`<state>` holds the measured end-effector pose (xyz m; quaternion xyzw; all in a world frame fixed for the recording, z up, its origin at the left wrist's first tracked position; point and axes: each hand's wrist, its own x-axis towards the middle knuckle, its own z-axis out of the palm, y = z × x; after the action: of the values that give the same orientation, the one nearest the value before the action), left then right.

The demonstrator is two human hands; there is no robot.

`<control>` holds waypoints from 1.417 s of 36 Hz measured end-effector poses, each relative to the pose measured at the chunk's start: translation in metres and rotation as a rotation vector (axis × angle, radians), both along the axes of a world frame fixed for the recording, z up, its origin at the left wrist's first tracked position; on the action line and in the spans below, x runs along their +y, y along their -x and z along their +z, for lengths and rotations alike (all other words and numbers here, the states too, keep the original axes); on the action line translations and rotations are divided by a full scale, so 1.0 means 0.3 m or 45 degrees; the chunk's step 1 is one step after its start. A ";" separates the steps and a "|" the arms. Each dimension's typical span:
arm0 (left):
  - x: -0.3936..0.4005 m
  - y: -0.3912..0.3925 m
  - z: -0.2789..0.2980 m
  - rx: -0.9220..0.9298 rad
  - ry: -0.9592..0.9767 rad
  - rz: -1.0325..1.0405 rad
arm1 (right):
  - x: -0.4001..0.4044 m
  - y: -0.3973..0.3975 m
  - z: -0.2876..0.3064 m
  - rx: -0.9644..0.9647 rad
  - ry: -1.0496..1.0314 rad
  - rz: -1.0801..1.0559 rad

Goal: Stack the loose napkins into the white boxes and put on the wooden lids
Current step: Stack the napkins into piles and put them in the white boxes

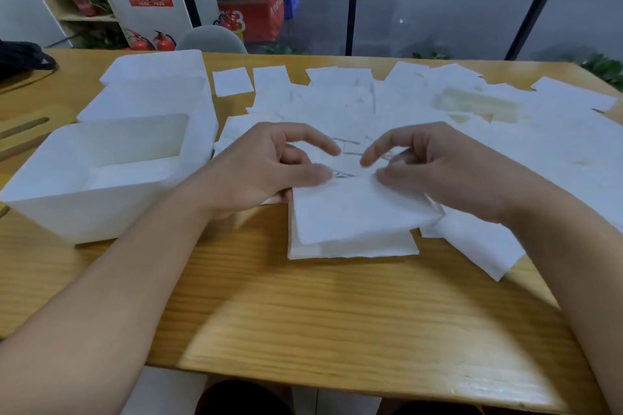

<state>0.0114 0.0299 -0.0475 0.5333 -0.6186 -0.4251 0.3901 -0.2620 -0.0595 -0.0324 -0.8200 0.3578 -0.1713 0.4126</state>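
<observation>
At far left, wooden lids (23, 135) lie on the bench (303, 313) beside three white boxes (101, 178), the nearest open and uncovered. Your left hand (263, 172) rests with curled fingers on the far left corner of a small napkin stack (354, 222) near the bench's front edge. Your right hand (438, 168) pinches the top napkin's far right side; the hands are close but apart. Loose napkins (472, 118) cover the bench beyond and to the right.
</observation>
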 end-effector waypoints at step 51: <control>-0.055 -0.018 -0.117 -0.719 0.256 0.245 | -0.107 -0.036 -0.169 0.237 0.847 0.004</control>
<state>0.0169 0.0134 -0.0827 0.6451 -0.6882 -0.1581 0.2920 -0.2512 -0.0915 -0.0833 -0.9222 0.3174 -0.2023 0.0885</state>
